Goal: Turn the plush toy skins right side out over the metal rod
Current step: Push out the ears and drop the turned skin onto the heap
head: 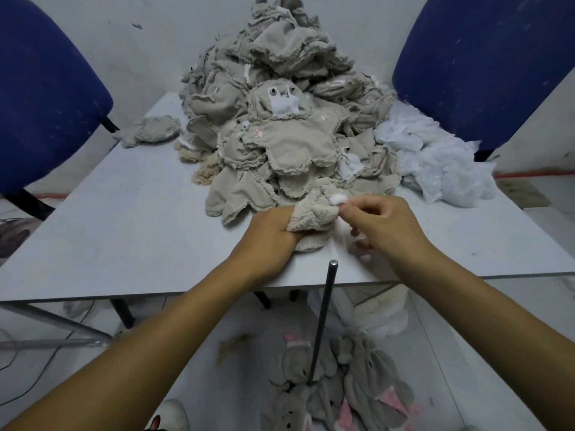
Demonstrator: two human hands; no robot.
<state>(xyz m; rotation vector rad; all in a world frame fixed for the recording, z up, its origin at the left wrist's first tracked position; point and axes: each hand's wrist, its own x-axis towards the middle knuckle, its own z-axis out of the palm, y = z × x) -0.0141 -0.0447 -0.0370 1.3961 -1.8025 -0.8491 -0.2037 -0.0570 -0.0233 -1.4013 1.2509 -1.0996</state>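
fleecy beige skin (314,216) lies at the table (124,219) edge, just beyond the metal rod (323,318) — our left hand (273,234) grips its open end to steady it, we judge, while our right hand (379,222) pinches a white tuft (336,199) at its tip — both closed on it.

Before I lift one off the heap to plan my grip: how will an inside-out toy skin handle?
Probably floppy: the toy skins on the table lie draped and crumpled over each other. Likely light, being thin unstuffed fabric. Frayed edges may snag neighbours, so one could drag others along.
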